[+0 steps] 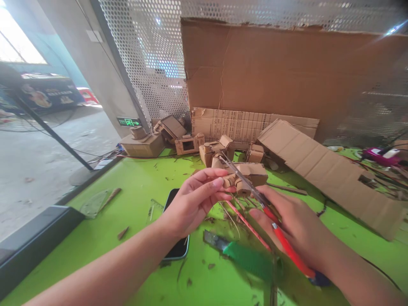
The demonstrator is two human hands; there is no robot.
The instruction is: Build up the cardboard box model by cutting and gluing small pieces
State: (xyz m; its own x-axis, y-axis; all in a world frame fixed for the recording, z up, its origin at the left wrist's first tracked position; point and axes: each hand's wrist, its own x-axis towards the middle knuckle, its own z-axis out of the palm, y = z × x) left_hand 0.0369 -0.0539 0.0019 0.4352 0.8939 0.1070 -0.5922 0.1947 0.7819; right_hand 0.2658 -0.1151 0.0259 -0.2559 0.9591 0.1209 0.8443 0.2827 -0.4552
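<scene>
Near the middle, my left hand (pixel 199 197) pinches a small rolled cardboard piece (pixel 228 181) between thumb and fingers. My right hand (pixel 293 216) is closed around long-bladed tweezers or pliers with red handles (pixel 288 246); whether they are scissors I cannot tell. The metal blades point up and left, just past the small piece. Behind both hands lies a cardboard model part (pixel 255 171). Below them, a green utility knife (pixel 245 257) rests on the green table (pixel 111 255), beside a thin red stick (pixel 250 227). A phone (pixel 177 253) lies partly under my left wrist.
Several cardboard pieces (pixel 188 144) and a cardboard box (pixel 143 145) stand along the back. A long cardboard strip (pixel 331 180) slants across the right. A dark, long box (pixel 38 242) sits at the left edge. Cardboard scraps and a clear protractor (pixel 94 204) lie on the table.
</scene>
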